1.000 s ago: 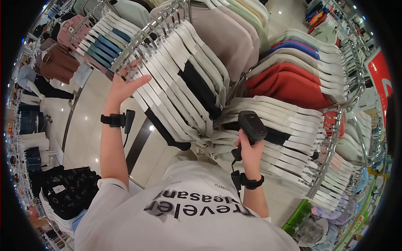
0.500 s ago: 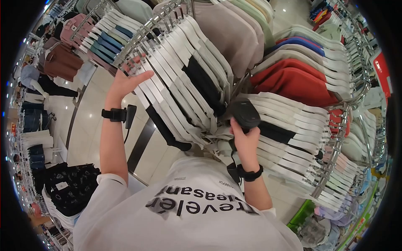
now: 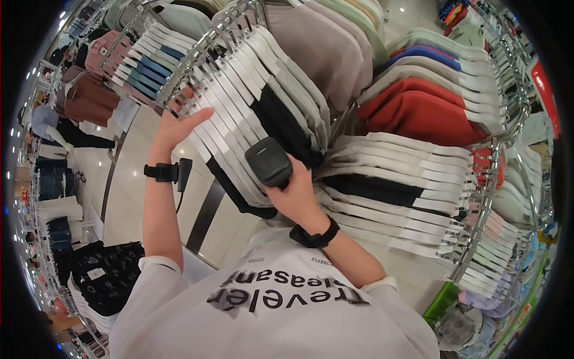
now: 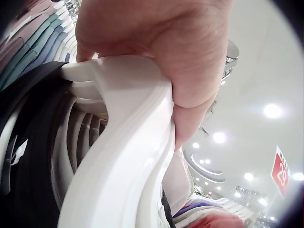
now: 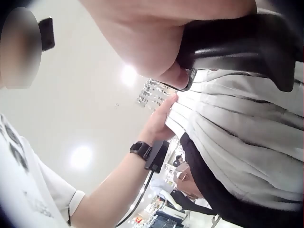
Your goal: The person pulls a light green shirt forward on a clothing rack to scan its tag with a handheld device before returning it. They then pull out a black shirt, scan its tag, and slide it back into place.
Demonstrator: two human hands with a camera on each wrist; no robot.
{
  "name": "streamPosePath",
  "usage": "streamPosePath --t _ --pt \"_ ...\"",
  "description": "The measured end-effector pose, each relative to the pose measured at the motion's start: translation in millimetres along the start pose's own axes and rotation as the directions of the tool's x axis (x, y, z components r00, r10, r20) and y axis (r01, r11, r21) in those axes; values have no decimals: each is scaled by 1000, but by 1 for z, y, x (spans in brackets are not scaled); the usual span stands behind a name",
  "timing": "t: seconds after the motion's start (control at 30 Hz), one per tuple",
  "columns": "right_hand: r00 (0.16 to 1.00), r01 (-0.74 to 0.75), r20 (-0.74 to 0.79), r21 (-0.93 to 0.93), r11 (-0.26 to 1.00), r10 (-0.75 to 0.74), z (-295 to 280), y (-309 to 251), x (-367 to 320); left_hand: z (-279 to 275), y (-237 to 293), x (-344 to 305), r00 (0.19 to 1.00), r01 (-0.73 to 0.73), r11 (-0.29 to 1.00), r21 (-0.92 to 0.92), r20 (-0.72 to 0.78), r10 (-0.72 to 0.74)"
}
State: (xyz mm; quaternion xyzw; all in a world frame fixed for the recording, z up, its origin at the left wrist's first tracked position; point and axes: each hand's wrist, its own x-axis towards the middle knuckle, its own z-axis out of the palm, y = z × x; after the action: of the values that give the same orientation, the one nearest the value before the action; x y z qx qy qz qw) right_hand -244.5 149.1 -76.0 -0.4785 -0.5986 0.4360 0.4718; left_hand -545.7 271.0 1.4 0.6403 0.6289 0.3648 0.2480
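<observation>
My left hand (image 3: 179, 122) grips the white hangers (image 3: 222, 113) at the near end of a row, its thumb across their front. In the left wrist view, the palm and fingers wrap over the top of a broad white hanger (image 4: 135, 104). My right hand (image 3: 296, 194) holds a black handheld scanner (image 3: 268, 161) by its handle, with its wide head over the lower part of the same row. White, grey and black garments (image 3: 281, 122) hang there. The right wrist view shows the scanner (image 5: 228, 50) close beside pale garments (image 5: 247, 133).
A chrome rail (image 3: 218, 29) carries the left row. Rightward, another rack (image 3: 487, 197) holds white, black and red tops (image 3: 412, 110). A mannequin (image 3: 51, 122) and a black patterned garment (image 3: 101, 278) are at left. A price sign (image 4: 281, 172) shows in the left wrist view.
My right hand has carried the scanner left, from the right-hand row across to the garments of the left-hand row. The left hand keeps its grip on the hangers.
</observation>
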Motion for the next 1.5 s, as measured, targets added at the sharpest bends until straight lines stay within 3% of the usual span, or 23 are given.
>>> streamPosePath --t 0.03,0.17,0.33,0.63,0.7,0.93,1.1,1.23,1.3,1.37,1.43,1.5 --pt "993 116 -12 -106 988 -118 1 -1 -2 0 3 -1 1000 -2 1000 4 10 2" --pt "998 49 35 -54 997 -47 4 -4 -8 -1 5 0 999 -4 1000 4 34 4" --pt "991 130 37 -102 986 -127 5 2 -9 -1 4 0 999 5 999 44 34 -7" --pt "998 -54 -7 144 988 55 -11 3 3 3 19 -4 999 34 999 12 8 -34" --pt "994 -92 -35 280 956 106 -19 -5 7 5 17 -5 997 74 997 -30 -6 -74" --pt "965 -82 -226 213 974 130 -37 -5 9 7 20 -3 997 73 996 -53 23 -72" --pt "946 -94 -274 276 957 172 -56 -18 7 12 7 -2 996 52 995 -87 -70 -58" --pt "935 -72 -328 195 978 134 -70 -33 5 17 24 -7 988 75 997 -15 -133 -76" --pt "926 -62 -350 230 971 142 -73 -37 4 20 31 -10 977 132 984 -119 -153 -150" --pt "912 -64 -389 180 982 131 -79 -32 1 20 16 -7 977 106 990 -90 -174 -120" --pt "914 -71 -381 180 981 136 -84 -30 -3 25 21 -11 938 211 977 -37 -275 -213" --pt "911 -54 -399 142 988 107 -89 -32 -6 28 20 -12 930 228 973 30 -304 -209"
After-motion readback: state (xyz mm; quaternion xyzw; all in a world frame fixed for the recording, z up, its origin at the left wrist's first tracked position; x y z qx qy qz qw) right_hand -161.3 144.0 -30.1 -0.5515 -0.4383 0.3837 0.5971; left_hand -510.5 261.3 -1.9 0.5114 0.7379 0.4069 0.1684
